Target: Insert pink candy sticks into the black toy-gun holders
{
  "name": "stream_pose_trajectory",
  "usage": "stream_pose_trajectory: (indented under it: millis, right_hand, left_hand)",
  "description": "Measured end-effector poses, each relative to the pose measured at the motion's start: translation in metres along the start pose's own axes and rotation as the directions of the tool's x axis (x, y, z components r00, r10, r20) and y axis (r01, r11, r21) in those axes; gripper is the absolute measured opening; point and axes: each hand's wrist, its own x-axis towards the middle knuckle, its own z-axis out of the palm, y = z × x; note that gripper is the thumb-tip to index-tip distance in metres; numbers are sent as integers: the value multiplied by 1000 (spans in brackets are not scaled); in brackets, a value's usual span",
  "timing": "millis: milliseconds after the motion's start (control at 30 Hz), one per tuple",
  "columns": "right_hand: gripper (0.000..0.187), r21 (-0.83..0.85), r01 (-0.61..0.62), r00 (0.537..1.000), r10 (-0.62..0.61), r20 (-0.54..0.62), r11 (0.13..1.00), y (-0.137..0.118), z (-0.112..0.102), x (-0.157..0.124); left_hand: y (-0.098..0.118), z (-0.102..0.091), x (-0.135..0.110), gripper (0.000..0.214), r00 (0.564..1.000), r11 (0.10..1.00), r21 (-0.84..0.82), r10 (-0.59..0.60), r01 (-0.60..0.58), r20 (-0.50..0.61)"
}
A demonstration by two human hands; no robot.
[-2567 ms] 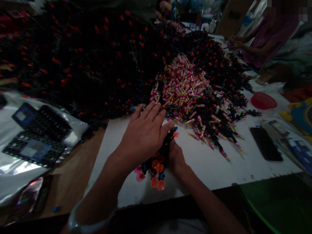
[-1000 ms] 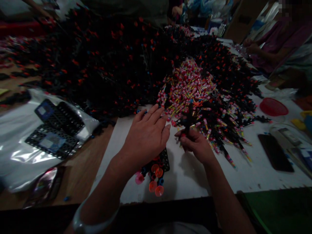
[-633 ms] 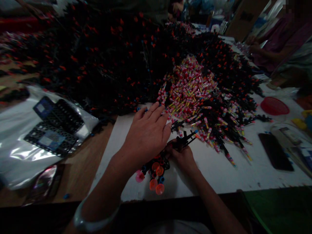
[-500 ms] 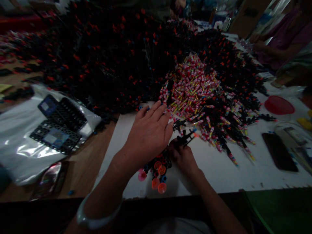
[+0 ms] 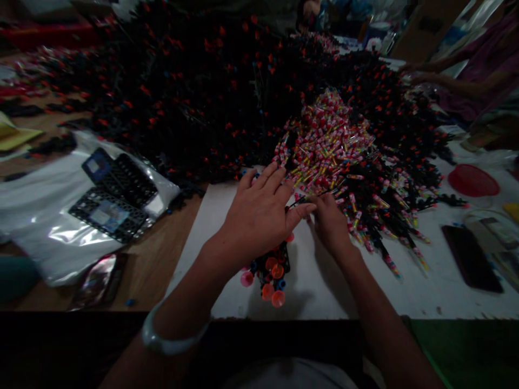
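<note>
My left hand (image 5: 259, 216) lies palm down with fingers stretched out, over a bunch of small black toy guns (image 5: 284, 254) on the white sheet. Orange and pink suction-cup tips (image 5: 278, 298) stick out of the bunch below the palm; the rest of it is hidden. Just right of the left thumb, my right hand (image 5: 331, 227) is closed in a pinch at the edge of the candy-tube pile. A thin black toy gun (image 5: 298, 202) shows at its fingertips, mostly covered by the hands.
A large heap of black toy guns (image 5: 194, 102) rises behind, with colourful candy tubes (image 5: 332, 140) in front. Left lies a white plastic bag (image 5: 36, 221) with black plastic racks (image 5: 107, 213). Right are a phone (image 5: 472, 258) and red lid (image 5: 473, 180). A co-worker's arm (image 5: 450, 81) reaches in.
My right hand has moved up and away from the bunch to the pile's edge. The toy gun it held upright no longer shows there. My left hand stays over the bunch.
</note>
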Motion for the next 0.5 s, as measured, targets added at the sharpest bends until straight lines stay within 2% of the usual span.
stream_pose_trajectory:
  millis: [100,167,233,300,333,400,467,500]
  right_hand:
    - [32,-189,-64,996,52,-69,980,19,-12,27]
    - [25,-168,-45,995,30,-95,985,22,-18,30]
    - [16,-30,-27,985,21,-171,999,21,-20,21]
    - [13,250,-58,976,108,-190,966,14,-14,0]
    - [15,424,-95,978,164,-130,900,10,-9,-12]
    - [20,730,-206,974,212,86,651,-1,7,-36]
    - [26,888,-283,957,162,239,362,-13,23,-55]
    - [29,920,-293,954,140,265,261,-17,31,-61]
  left_hand:
    - [0,0,1,56,1000,1000,3,-12,12,3]
    - [-1,0,2,54,1000,1000,2,-20,20,2]
    - [-1,0,2,52,1000,1000,0,-16,16,-10]
    - [-1,1,2,51,1000,1000,-2,-11,10,-20]
    - [-1,2,2,51,1000,1000,-2,-9,8,-22]
    - [-2,3,2,51,1000,1000,-3,-7,7,-20]
    - [-2,3,3,51,1000,1000,-2,-5,5,-16]
    - [-2,3,3,51,1000,1000,-1,-4,4,-14]
